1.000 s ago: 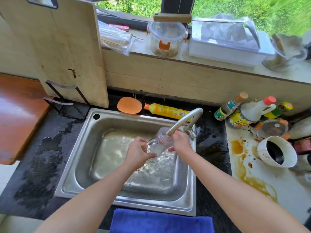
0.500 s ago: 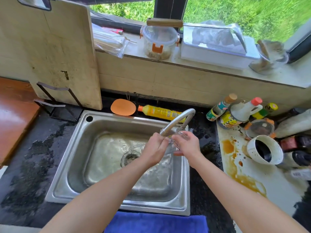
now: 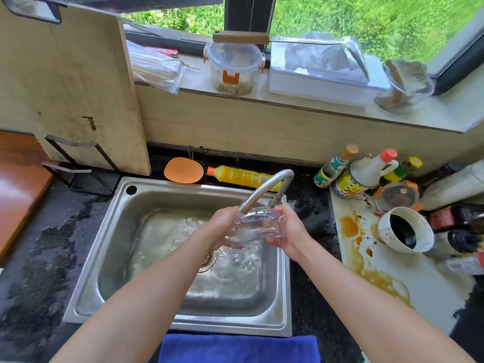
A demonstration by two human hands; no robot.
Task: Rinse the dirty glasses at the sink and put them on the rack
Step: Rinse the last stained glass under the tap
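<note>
Single head-worn wide-angle view, close over the sink (image 3: pixel 230 326).
It faces forward and steeply down; the tabletop (image 3: pixel 52 247) spreads to both sides, and the window (image 3: pixel 366 22) crosses the top edge.

blue cloth (image 3: pixel 238 348) cut by bottom edge | drain (image 3: pixel 209 259) half behind left forearm (image 3: pixel 157 297) | glass (image 3: pixel 255 226) outline blurred

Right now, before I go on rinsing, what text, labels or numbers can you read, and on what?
Nothing can be read.
yellow bottle: label print too blurred.
cork-topped bottle: label too blurred.
yellow-patterned tin: print too blurred.
yellow-capped bottle: cap print too small.
glass: no print visible.
</note>
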